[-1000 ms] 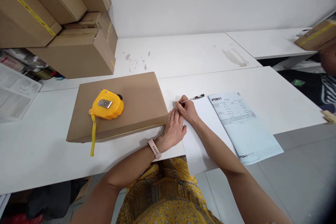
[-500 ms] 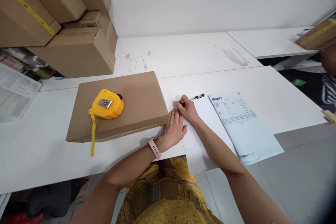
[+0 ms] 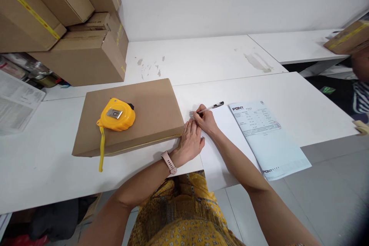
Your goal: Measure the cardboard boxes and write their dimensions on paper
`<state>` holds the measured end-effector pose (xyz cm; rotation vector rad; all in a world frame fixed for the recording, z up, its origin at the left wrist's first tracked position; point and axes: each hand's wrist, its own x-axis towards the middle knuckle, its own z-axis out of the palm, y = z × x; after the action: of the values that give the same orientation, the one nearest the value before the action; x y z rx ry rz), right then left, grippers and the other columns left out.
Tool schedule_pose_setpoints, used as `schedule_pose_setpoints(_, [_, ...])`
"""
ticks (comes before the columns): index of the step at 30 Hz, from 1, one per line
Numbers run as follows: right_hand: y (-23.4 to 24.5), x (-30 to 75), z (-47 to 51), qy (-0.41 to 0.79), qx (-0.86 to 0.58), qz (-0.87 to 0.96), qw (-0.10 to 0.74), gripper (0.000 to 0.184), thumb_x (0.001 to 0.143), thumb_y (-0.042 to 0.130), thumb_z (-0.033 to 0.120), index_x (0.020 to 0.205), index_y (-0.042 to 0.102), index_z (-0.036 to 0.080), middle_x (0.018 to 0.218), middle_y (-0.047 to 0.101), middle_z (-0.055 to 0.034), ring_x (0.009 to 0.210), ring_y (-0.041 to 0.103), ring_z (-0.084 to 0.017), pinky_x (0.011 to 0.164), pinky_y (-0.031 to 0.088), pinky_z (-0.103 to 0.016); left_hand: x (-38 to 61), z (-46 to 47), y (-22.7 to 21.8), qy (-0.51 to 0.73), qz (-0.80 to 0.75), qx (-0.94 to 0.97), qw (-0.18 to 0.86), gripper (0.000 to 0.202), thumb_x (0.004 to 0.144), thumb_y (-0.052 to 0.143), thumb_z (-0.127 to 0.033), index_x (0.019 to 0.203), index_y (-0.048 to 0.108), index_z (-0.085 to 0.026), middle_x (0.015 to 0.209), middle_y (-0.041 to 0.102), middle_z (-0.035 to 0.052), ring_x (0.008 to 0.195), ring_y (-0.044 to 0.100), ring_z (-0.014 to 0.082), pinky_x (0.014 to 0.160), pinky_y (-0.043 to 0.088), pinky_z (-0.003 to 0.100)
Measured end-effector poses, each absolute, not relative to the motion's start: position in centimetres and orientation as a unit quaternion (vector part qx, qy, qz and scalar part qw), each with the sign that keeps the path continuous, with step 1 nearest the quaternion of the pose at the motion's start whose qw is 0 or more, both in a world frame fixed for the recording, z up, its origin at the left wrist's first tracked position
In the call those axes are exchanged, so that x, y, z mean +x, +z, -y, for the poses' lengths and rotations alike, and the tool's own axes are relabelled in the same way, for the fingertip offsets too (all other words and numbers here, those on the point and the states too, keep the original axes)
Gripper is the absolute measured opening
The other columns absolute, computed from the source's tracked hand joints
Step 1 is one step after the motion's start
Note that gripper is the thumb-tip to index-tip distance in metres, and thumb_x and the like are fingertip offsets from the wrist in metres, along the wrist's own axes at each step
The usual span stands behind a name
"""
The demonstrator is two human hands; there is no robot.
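Note:
My right hand (image 3: 205, 120) is closed around a pen (image 3: 215, 106), its tip hidden by the fingers, over a white sheet of paper (image 3: 227, 138). My left hand (image 3: 190, 142) lies flat with fingers stretched out, at the sheet's left edge and against the near right corner of a cardboard box (image 3: 150, 103). The fingertips of the left hand are close to the right hand. On the box rests a yellow tape measure (image 3: 122, 121), a short piece of its yellow strap or tape hanging over the front edge. To the right lies a printed form (image 3: 271, 150), partly on the sheet.
Stacked cardboard boxes (image 3: 83, 55) fill the back left of the white table (image 3: 219, 61). At the far left stands a clear plastic-looking container (image 3: 17, 103). Another cardboard box (image 3: 348, 38) and part of a person (image 3: 360, 69) are at the right edge.
Both hands stay almost in place, with the pen still held. The view has shifted very slightly; nothing else visibly differs.

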<state>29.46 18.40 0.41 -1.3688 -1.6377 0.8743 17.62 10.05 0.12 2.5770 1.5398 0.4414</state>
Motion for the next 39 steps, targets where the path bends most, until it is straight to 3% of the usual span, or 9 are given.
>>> schedule_pose_setpoints(39, [0.61,29.36,-18.23,0.358,-0.556,0.624,0.415,0.018,0.084,0.056,0.032,0.073,0.044,0.024,0.056,0.043,0.0069,0.053,0.042,-0.013,0.054,0.033,-0.027,17.6,-9.99,0.16,0.141,-0.509,0.847,0.06,0.059,0.094,0.055,-0.029,0.142,0.041,0.004,0.15,0.045,0.03,0.147,0.036,0.0386,0.121,0.03,0.051])
